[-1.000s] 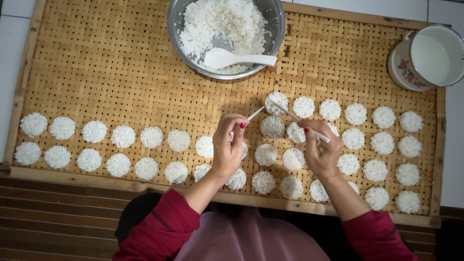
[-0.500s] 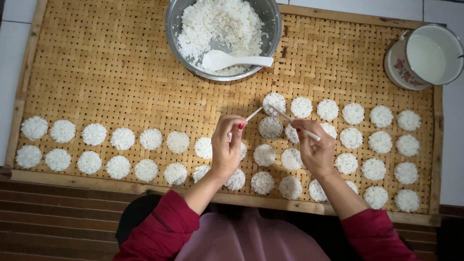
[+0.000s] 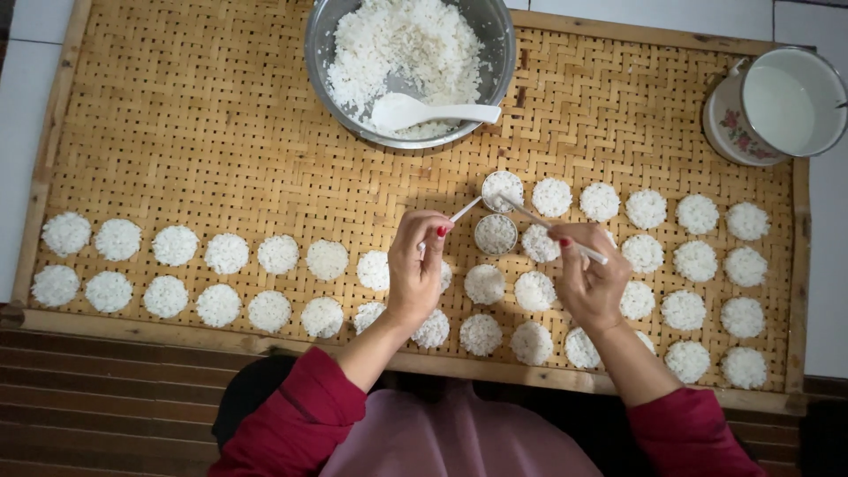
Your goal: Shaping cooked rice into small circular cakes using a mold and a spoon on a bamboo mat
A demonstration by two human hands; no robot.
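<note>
1. Woven bamboo tray fills most of the frame, resting on a pale tiled surface; dark wooden slats run along the lower edge.
2. Upper centre of the frame: metal bowl of loose cooked rice, with a white spoon lying in it. Upper right: enamel mug holding white liquid.
3. Flat round rice discs lie in two rows at lower left and three rows at right, near one another but mostly apart.
4. I read the left hand as closed, fingers pinching the thin handle of a small round mould packed with rice, just right of frame centre.
5. Right hand is closed around a thin stick; its tip reaches the rim of the mould.
6. A second round mould sits on the tray just below the first, also filled with rice.
7. My judgement on doing this step well: hold the mould level and low over a bare patch of tray in line with the top row, work the stick around the rice evenly so the disc drops whole, and keep it from touching its neighbours.
8. Risk, as I judge it: sticky grains clinging to the mould would tear the disc's edge.
</note>
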